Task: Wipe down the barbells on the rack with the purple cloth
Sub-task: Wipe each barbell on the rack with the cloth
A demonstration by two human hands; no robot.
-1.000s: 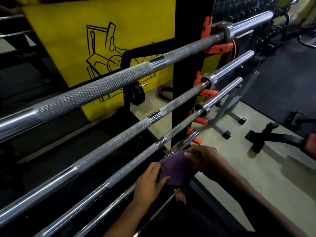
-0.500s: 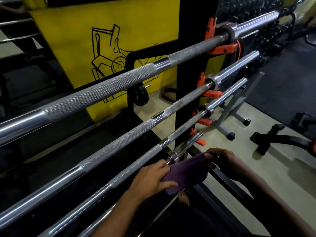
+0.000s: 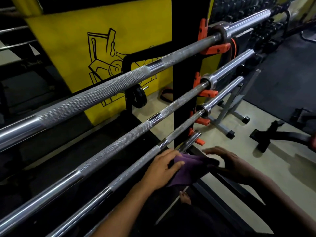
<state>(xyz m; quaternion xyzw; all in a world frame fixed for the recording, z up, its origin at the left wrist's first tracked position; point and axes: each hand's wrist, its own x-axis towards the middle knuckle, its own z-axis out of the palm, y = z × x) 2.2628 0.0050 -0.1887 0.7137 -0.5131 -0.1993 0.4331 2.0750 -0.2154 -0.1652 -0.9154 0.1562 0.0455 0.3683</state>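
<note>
The purple cloth [image 3: 186,170] is gripped by the left hand [image 3: 162,170], whose thumb is laid across the top of the fabric while the fingers are curled under it. The right hand [image 3: 229,161] is held just beside the cloth's far edge with its fingers stretched out and blurred; whether the cloth is touched by it cannot be told. The cloth is bunched between the two hands, just below the short lowest bar [image 3: 189,142], near that bar's chromed end.

Above the hands, three long barbells are laid across the rack and run diagonally up to the right. The third barbell [image 3: 136,166] is passed just beside the left hand's knuckles. The middle barbell [image 3: 119,142] and the top barbell [image 3: 102,93] are set higher, well apart from the hands. Each bar is carried on orange hooks [image 3: 213,48] fixed to the black upright [image 3: 184,40].

A yellow panel [image 3: 71,48] with a black line drawing is seen behind the bars. A black weight plate [image 3: 140,98] is hung on a peg below it. A grey stand [image 3: 229,115] and a black bench leg [image 3: 280,134] are placed on the pale floor [image 3: 256,168] to the right
</note>
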